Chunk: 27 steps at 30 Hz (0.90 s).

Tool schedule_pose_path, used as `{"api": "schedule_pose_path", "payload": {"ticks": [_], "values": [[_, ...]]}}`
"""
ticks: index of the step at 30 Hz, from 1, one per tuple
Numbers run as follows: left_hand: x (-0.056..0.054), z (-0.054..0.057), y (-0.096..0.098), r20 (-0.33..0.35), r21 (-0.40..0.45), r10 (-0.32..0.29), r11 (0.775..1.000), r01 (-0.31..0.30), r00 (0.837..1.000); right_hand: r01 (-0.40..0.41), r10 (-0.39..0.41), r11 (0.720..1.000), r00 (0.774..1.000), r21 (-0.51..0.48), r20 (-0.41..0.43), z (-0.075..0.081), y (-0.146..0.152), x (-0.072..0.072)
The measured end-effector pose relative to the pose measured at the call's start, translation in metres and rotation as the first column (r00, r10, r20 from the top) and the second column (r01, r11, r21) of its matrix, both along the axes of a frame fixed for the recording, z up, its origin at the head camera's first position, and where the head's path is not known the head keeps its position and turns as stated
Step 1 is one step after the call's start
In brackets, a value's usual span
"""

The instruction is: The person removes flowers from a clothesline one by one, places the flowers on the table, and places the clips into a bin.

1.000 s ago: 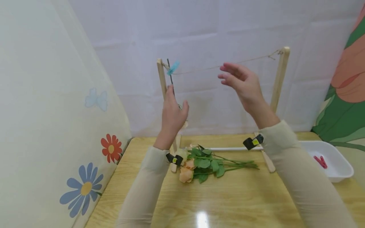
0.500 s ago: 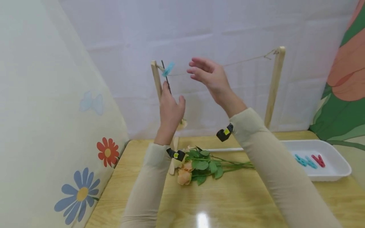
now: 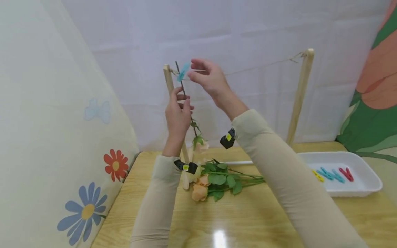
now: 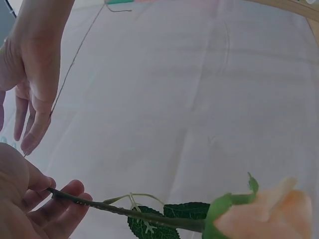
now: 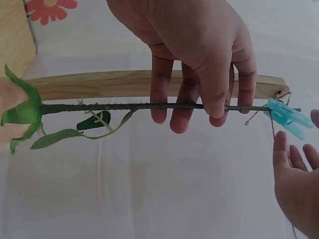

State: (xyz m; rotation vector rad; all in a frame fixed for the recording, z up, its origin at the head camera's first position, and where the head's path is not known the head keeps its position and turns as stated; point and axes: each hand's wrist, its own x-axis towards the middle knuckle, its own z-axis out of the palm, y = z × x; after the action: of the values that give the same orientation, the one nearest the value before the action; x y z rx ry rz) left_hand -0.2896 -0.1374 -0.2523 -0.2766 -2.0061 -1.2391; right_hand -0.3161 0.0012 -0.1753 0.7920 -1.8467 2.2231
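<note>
A peach rose (image 3: 201, 146) hangs head down, its dark stem clamped near the end by a blue clothespin (image 3: 183, 72) on the twine (image 5: 272, 124), beside the left wooden post. My left hand (image 3: 178, 115) pinches the stem below the clothespin; in the right wrist view its thumb lies in front of the stem (image 5: 139, 106) and the fingers behind. My right hand (image 3: 211, 77) is just right of the clothespin, fingers apart and loosely bent, holding nothing. In the right wrist view those fingers (image 5: 281, 154) show a small gap from the clothespin.
Several more roses (image 3: 200, 192) with green leaves lie on the wooden table below the line. A white tray (image 3: 366, 187) at right holds red, blue and yellow clothespins. The right wooden post (image 3: 301, 96) carries the twine's other end.
My right hand has moved left along the twine to beside the clothespin. My left hand's fingers have curled from nearly straight to round the stem, and the rose head shows more fully.
</note>
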Motion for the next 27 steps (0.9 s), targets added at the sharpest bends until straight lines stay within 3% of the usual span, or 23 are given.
{"api": "schedule_pose_path", "payload": {"ticks": [5,11,17,27], "values": [[-0.001,0.002,-0.006,0.034,0.034,-0.036,0.999,0.034,0.999,0.046,-0.046,0.999,0.999,0.011,0.015,0.000,-0.008,-0.005],[0.001,0.005,-0.017,0.060,0.030,0.013,0.999,-0.015,0.998,0.032,-0.032,0.999,0.999,-0.030,0.007,-0.001,-0.019,-0.007],[0.000,0.007,-0.014,0.090,0.022,-0.017,1.000,0.015,0.996,0.008,-0.004,0.996,0.999,-0.085,0.043,0.000,-0.021,-0.007],[0.003,0.005,-0.012,0.037,0.024,-0.019,1.000,0.018,0.999,0.036,-0.027,0.988,0.998,-0.153,0.064,0.000,-0.027,-0.006]]}}
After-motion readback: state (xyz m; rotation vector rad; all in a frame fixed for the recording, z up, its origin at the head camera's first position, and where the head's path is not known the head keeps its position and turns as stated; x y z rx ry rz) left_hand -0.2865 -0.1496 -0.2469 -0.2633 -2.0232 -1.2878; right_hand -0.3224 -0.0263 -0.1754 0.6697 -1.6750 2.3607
